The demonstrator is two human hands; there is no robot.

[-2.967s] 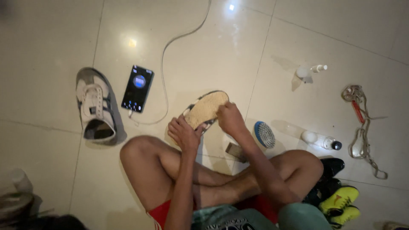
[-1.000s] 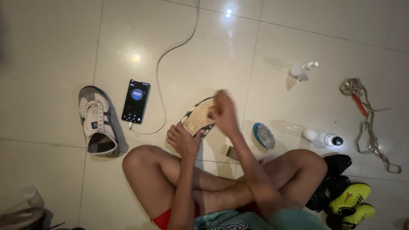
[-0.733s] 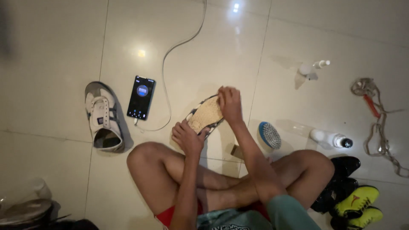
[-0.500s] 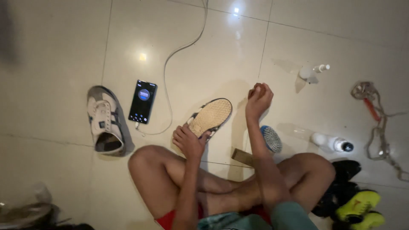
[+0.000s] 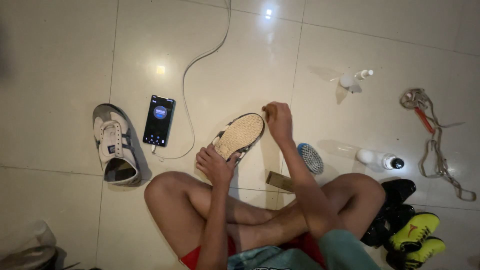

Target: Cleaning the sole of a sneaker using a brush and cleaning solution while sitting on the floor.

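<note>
on the pale tiled floor (image 5: 60, 60), just ahead of the person's crossed bare legs, an upturned shoe (image 5: 239, 136) lies with its tan woven-looking sole facing up, toe pointing toward 1 o'clock. left hand (image 5: 215, 164) grips the heel end, fingers wrapped around the edge and pressed onto the sole. right hand (image 5: 278, 121) sits at 3 o'clock of the toe, just beside it, fingers curled in around something small and brownish; what it pinches cannot be told.

at 9 o'clock of the upturned shoe lies a phone (image 5: 159, 120) with a lit screen, a white cable (image 5: 192, 62) running off toward 12 o'clock. farther at 9 o'clock rests a grey and white sneaker (image 5: 115, 145), upright. at 3 o'clock of the right forearm lies a blue brush (image 5: 310, 158), and beyond it a clear bottle (image 5: 375, 159) on its side. a small spray bottle (image 5: 350, 80) lies at 1 o'clock, a tangle of laces (image 5: 435, 140) well apart at 3 o'clock, and yellow and black shoes (image 5: 410, 235) near the right knee.
</note>
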